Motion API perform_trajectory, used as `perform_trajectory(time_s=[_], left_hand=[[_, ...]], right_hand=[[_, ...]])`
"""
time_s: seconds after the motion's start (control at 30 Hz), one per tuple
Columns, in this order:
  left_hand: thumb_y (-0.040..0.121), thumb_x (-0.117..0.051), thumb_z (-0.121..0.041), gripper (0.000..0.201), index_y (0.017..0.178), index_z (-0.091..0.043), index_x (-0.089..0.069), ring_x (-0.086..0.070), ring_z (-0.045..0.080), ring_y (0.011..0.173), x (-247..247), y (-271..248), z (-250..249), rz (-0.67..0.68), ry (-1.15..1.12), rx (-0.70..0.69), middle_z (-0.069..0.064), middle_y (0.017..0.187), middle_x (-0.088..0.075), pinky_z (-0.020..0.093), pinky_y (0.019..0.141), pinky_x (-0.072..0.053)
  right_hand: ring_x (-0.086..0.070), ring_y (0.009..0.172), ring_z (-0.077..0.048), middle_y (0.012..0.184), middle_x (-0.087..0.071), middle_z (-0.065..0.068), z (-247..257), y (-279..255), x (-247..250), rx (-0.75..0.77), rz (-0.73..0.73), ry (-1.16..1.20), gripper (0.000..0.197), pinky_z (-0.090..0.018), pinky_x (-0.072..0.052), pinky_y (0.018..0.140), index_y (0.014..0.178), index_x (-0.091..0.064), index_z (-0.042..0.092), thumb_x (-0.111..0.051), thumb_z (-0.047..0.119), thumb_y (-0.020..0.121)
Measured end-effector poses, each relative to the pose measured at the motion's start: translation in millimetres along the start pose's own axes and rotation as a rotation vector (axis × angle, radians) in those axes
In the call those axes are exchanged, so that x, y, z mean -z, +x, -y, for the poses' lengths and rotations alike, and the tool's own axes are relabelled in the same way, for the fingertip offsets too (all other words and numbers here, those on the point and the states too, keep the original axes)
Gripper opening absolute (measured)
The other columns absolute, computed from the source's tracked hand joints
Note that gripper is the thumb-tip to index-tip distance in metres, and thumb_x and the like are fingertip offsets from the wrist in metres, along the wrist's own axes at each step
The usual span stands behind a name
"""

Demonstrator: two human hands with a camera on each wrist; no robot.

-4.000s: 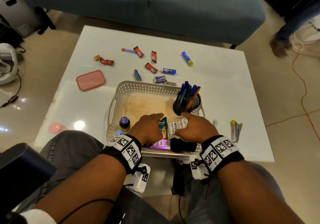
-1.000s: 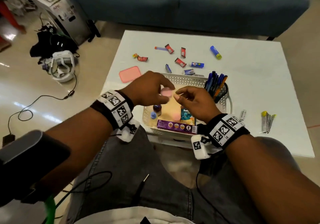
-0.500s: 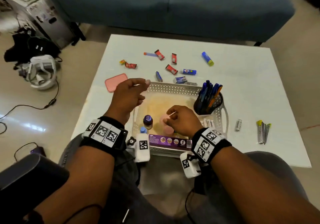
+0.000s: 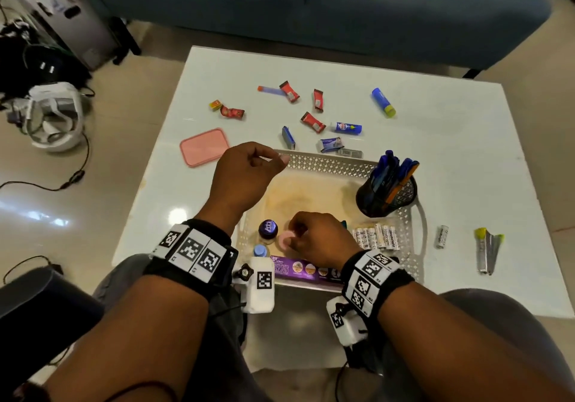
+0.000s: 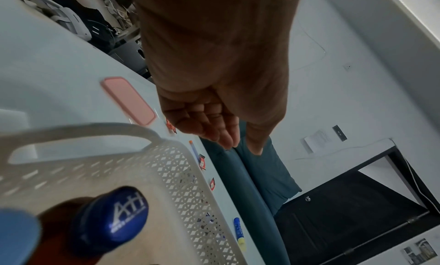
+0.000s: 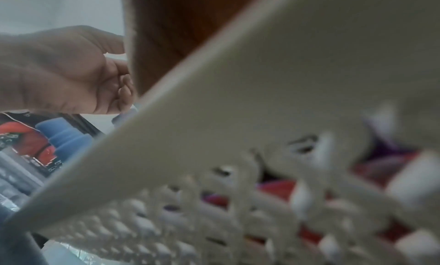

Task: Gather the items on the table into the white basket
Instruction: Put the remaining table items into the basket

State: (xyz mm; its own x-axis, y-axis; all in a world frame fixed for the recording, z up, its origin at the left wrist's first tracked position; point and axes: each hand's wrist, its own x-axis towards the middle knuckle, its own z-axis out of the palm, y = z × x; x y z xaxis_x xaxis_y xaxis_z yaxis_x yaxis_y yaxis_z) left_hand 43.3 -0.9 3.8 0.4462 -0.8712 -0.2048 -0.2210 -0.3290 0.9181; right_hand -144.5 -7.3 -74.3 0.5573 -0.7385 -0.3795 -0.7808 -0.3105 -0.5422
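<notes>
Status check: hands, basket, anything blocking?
Left hand empty, loosely curled over basket's far-left corner. Right hand pinching pink cap inside basket. Wrappers, pink lid not yet in. Nothing blocking.

Teal sofa [image 4: 311, 6] behind table; glossy beige floor [image 4: 77, 208].

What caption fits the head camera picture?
Right hand lowers a pink ring into the white basket; left hand hovers empty.
</notes>
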Motion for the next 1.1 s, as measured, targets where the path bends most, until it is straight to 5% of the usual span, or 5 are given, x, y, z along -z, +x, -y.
perform_trajectory(time_s=[0.2,0.37,0.57,0.8,1.1], left_hand=[[0.082,-0.081,-0.04,0.019,0.088,-0.023,-0.075,-0.06,0.016,0.066,-11.0,1.6,-4.4,0.009,0.036,-0.002,0.014,0.081,-0.071,0.047,0.072,-0.058],[0.082,-0.081,-0.04,0.017,0.086,-0.026,-0.074,-0.061,0.02,0.067,-26.4,0.2,-9.8,0.062,0.054,-0.005,0.007,0.077,-0.07,0.048,0.072,-0.058],[0.083,-0.081,-0.039,0.018,0.086,-0.023,-0.073,-0.055,0.016,0.064,-29.8,-4.1,-14.8,0.115,0.023,-0.012,0.001,0.068,-0.058,0.039,0.068,-0.052],[0.082,-0.081,-0.039,0.016,0.083,-0.025,-0.074,-0.056,0.014,0.065,-26.6,-2.1,-16.2,0.104,-0.004,-0.02,0.0,0.069,-0.063,0.048,0.074,-0.057],[0.08,-0.082,-0.045,0.02,0.084,-0.026,-0.075,-0.057,0.014,0.067,-25.8,2.4,-12.3,0.131,-0.018,-0.011,-0.004,0.069,-0.062,0.049,0.078,-0.057]], right_hand=[[-0.063,0.095,-0.017,0.104,-0.07,0.004,-1.9,-7.6,10.0,0.071,-0.031,-0.051,0.028,-0.03,-0.05,0.077,0.105,-0.071,0.024,-0.067,0.044,0.086],[-0.056,0.071,0.0,0.082,-0.066,0.013,4.6,-39.9,84.9,0.243,-0.387,0.028,0.018,-0.022,-0.045,0.065,0.087,-0.07,0.025,-0.066,0.042,0.09],[-0.061,0.065,-0.002,0.069,-0.068,0.006,-84.1,-86.3,167.2,-0.272,-1.076,0.228,0.018,-0.02,-0.045,0.068,0.076,-0.071,0.018,-0.071,0.034,0.086],[-0.05,0.131,-0.031,0.142,-0.055,-0.013,-188.4,-70.8,125.2,-0.838,-0.277,-0.114,0.056,-0.034,-0.039,0.106,0.13,-0.062,0.006,-0.07,0.042,0.088],[-0.062,0.112,-0.032,0.12,-0.068,-0.016,-192.3,-63.4,108.7,-0.886,-0.199,-0.105,0.041,-0.029,-0.042,0.082,0.107,-0.069,0.002,-0.053,0.037,0.095]])
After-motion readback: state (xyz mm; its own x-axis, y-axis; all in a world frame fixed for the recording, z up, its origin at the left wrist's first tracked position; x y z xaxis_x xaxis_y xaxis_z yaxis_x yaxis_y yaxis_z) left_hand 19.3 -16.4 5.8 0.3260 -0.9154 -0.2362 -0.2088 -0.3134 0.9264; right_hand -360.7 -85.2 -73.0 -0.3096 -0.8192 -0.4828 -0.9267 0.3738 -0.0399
